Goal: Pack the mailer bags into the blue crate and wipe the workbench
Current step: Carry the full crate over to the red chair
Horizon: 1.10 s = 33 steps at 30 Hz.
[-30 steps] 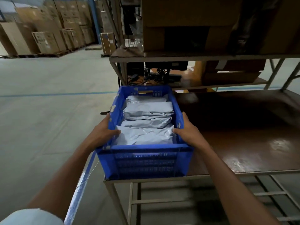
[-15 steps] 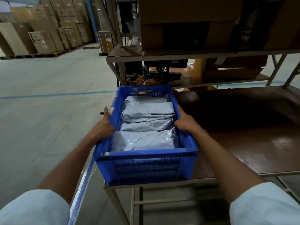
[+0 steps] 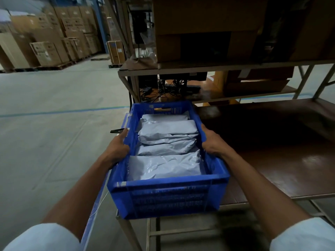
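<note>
- Fingers (image 3: pixel 125 132) of my left hand (image 3: pixel 117 148) curl over the left rim of the crate (image 3: pixel 168 196), with the thumb lying along the outside wall; that hand is closed on the crate.
- My right hand (image 3: pixel 211 142) clamps the right rim the same way, thumb on top of the edge and the other fingers hidden down the outer wall.
- I see both forearms reaching forward from pale sleeves (image 3: pixel 39 238) at the bottom corners of the view.
- I have the crate at the left end of the workbench (image 3: pixel 282 160), its near wall hanging past the front edge; whether its base touches the top, I cannot tell.
- Mailer bags (image 3: pixel 165 165) lie flat inside the crate, grey and crinkled, overlapping from the near wall to the far one. I count four showing.
- I see the brown bench top to the right of the crate catching a dull shine.
- Behind the bench stands a shelf (image 3: pixel 217 67) with cardboard boxes on it, and cables (image 3: pixel 163 91) lie tangled on the level below.
- Far off to the left, stacked cartons (image 3: pixel 54 46) line the concrete floor.
</note>
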Motion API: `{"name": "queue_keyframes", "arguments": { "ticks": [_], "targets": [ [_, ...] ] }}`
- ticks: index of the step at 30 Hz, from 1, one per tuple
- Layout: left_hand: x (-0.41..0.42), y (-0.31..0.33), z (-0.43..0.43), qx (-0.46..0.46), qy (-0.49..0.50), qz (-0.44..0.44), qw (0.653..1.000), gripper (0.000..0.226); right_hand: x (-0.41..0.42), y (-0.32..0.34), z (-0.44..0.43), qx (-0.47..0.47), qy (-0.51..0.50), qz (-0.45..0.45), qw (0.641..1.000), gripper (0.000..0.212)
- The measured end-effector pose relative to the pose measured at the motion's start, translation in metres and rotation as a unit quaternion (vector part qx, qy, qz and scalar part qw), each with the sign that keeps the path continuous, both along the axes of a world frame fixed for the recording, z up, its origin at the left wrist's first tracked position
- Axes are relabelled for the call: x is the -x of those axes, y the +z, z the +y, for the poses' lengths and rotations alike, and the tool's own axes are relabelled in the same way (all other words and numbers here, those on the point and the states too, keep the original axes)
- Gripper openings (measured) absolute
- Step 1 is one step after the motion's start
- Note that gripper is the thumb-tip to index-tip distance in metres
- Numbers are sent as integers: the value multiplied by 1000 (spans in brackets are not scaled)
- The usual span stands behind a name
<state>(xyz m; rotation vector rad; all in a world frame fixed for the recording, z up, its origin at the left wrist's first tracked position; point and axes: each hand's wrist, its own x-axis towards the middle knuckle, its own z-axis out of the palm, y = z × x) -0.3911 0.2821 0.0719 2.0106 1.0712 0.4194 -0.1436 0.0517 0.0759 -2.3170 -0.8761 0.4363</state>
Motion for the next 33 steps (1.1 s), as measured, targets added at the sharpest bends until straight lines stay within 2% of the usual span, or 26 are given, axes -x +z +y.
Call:
{"name": "queue_keyframes", "arguments": {
  "ticks": [3,11,14,17,21,24,28,33],
  "targets": [
    [-4,1,-16,3,-1,-46,999,89,-3,3,-25,1,-8,-8,1000,89],
    [-51,27,-100,-31,-107,-74,991,86,-23,25,-145,-47,-94,-21,994,88],
    [-82,38,-151,-50,-151,-93,983,83,-35,35,-212,-67,-135,-25,988,88],
    [-123,46,-212,-27,-200,-121,972,83,-48,36,-295,-101,-164,-41,980,91],
    [-179,45,-315,-12,-267,-130,955,83,-59,20,-419,-135,-223,-35,965,85],
    [-220,37,-398,2,-330,-138,934,84,-62,4,-519,-138,-284,-50,947,92],
    [-266,27,-510,17,-423,-148,894,84,-27,5,-632,-124,-399,-68,906,86],
    [-303,18,-645,51,-549,-155,819,80,25,-2,-749,-129,-520,-93,839,82]
  ]
}}
